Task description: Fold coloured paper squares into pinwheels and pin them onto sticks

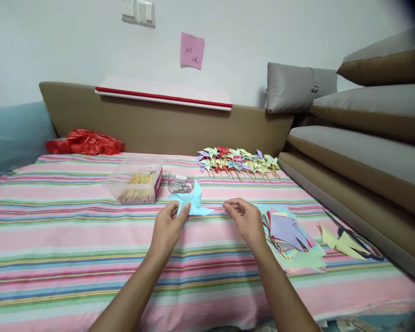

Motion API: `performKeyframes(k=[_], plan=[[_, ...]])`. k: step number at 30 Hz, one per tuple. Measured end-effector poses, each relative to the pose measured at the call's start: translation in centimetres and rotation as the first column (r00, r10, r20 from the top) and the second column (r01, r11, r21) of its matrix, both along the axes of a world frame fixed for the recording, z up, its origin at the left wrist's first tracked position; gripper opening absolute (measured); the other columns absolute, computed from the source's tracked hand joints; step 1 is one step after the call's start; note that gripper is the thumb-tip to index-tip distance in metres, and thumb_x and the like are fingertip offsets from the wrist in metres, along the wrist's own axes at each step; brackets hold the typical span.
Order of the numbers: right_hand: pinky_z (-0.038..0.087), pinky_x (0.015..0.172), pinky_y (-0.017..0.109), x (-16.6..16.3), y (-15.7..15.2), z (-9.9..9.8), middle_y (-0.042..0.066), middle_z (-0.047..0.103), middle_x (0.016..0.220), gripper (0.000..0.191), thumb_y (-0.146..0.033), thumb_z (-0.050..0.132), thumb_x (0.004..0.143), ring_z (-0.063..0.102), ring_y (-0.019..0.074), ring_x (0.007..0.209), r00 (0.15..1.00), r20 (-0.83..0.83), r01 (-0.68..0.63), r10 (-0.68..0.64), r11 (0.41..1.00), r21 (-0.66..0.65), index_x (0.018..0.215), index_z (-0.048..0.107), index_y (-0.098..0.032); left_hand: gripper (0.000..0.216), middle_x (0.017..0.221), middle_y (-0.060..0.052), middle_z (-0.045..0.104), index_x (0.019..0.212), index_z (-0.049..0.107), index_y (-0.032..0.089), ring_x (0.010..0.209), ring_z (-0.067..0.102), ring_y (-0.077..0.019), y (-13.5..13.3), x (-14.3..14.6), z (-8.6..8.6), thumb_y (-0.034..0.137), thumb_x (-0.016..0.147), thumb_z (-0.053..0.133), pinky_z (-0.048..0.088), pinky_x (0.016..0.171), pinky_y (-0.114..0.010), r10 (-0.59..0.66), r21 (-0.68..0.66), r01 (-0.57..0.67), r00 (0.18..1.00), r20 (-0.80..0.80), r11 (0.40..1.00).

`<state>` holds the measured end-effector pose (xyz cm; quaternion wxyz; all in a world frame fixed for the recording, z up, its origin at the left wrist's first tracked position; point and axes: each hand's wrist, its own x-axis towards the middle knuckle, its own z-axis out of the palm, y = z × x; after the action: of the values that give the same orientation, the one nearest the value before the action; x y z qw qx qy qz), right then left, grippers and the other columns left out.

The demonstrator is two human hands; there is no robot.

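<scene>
My left hand [168,227] pinches the lower edge of a light blue folded paper pinwheel [192,202] held just above the striped bedsheet [90,240]. To the right of the pinwheel, my right hand [246,220] has its fingers pinched together; whatever is between them is too small to make out. A stack of cut coloured paper pieces [287,233] lies just right of my right hand.
A clear box of wooden sticks [135,184] and a small clear container [180,183] stand behind the pinwheel. Several finished pinwheels [237,162] lie further back. Scissors [352,235] and yellow scraps [342,242] are at the right. A red plastic bag [85,142] sits back left.
</scene>
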<state>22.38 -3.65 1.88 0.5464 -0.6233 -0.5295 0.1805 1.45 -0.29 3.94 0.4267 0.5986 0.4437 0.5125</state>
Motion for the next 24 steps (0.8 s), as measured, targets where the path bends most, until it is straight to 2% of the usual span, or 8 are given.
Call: performKeyframes(k=[5, 8, 11, 14, 16, 18, 24], plan=[[0.057, 0.063, 0.03, -2.4, -0.8, 0.5, 0.005, 0.076, 0.08, 0.027, -0.045, 0.067, 0.086, 0.07, 0.0193, 0.074, 0.972, -0.236, -0.004, 0.006, 1.0, 0.011, 0.093, 0.073, -0.019, 0.038, 0.063, 0.006, 0.037, 0.066, 0.048, 0.021, 0.06, 0.037, -0.0126, 0.6, 1.7, -2.2, 0.049, 0.086, 0.064, 0.031, 0.056, -0.024, -0.057, -0.091, 0.058, 0.998, 0.011, 0.994], [0.056, 0.067, 0.031, -3.4, -1.4, 0.9, 0.004, 0.076, 0.085, 0.022, -0.042, 0.075, 0.082, 0.069, 0.0198, 0.078, 0.925, -0.371, -0.075, 0.074, 0.997, 0.012, 0.089, 0.075, -0.021, 0.037, 0.063, 0.006, 0.038, 0.068, 0.051, 0.02, 0.06, 0.037, -0.0127, 0.4, 2.3, -2.5, 0.049, 0.086, 0.066, 0.031, 0.057, -0.025, -0.087, -0.151, 0.089, 0.996, 0.021, 0.985], [0.053, 0.083, 0.036, -3.9, -1.3, 1.0, 0.003, 0.073, 0.093, 0.013, -0.038, 0.073, 0.085, 0.067, 0.0214, 0.092, 0.947, -0.29, -0.127, 0.134, 0.991, 0.044, 0.088, 0.075, -0.026, 0.038, 0.062, 0.006, 0.038, 0.067, 0.05, 0.02, 0.06, 0.037, -0.0126, -0.2, 2.7, -2.1, 0.049, 0.085, 0.068, 0.031, 0.057, -0.025, -0.073, -0.234, 0.092, 0.993, 0.088, 0.968], [0.046, 0.1, 0.042, -3.9, -1.2, 0.8, 0.005, 0.065, 0.117, 0.009, -0.037, 0.07, 0.088, 0.058, 0.0251, 0.118, 0.966, -0.179, -0.18, 0.187, 0.982, 0.054, 0.087, 0.074, -0.028, 0.037, 0.063, 0.005, 0.041, 0.066, 0.05, 0.02, 0.062, 0.038, -0.0125, -0.9, 3.0, -1.7, 0.046, 0.084, 0.07, 0.032, 0.057, -0.024, -0.04, -0.292, 0.09, 0.984, 0.173, 0.952], [0.043, 0.106, 0.044, -3.8, -1.2, 0.6, 0.005, 0.057, 0.131, 0.009, -0.037, 0.069, 0.089, 0.05, 0.0269, 0.131, 0.958, -0.168, -0.231, 0.232, 0.973, 0.029, 0.087, 0.073, -0.029, 0.033, 0.066, 0.004, 0.047, 0.069, 0.055, 0.02, 0.065, 0.042, -0.013, -1.2, 2.9, -1.4, 0.044, 0.084, 0.071, 0.035, 0.059, -0.023, -0.034, -0.313, 0.104, 0.975, 0.221, 0.944], [0.042, 0.107, 0.044, -3.8, -1.2, 0.6, 0.005, 0.056, 0.133, 0.009, -0.036, 0.067, 0.091, 0.048, 0.0267, 0.133, 0.944, -0.182, -0.279, 0.276, 0.96, 0.013, 0.089, 0.072, -0.029, 0.028, 0.071, 0.003, 0.052, 0.073, 0.059, 0.02, 0.068, 0.044, -0.0133, -1.3, 2.7, -1.2, 0.042, 0.083, 0.073, 0.039, 0.061, -0.023, -0.027, -0.339, 0.119, 0.964, 0.265, 0.933], [0.045, 0.101, 0.036, -4.7, -1.1, 0.6, 0.003, 0.059, 0.119, 0.011, -0.036, 0.063, 0.093, 0.054, 0.0225, 0.124, 0.925, -0.174, -0.345, 0.339, 0.939, -0.005, 0.092, 0.071, -0.029, 0.025, 0.073, 0.002, 0.055, 0.077, 0.066, 0.018, 0.066, 0.045, -0.0121, -1.6, 1.9, -0.9, 0.04, 0.078, 0.078, 0.041, 0.058, -0.021, 0.007, -0.403, 0.153, 0.929, 0.369, 0.902]])
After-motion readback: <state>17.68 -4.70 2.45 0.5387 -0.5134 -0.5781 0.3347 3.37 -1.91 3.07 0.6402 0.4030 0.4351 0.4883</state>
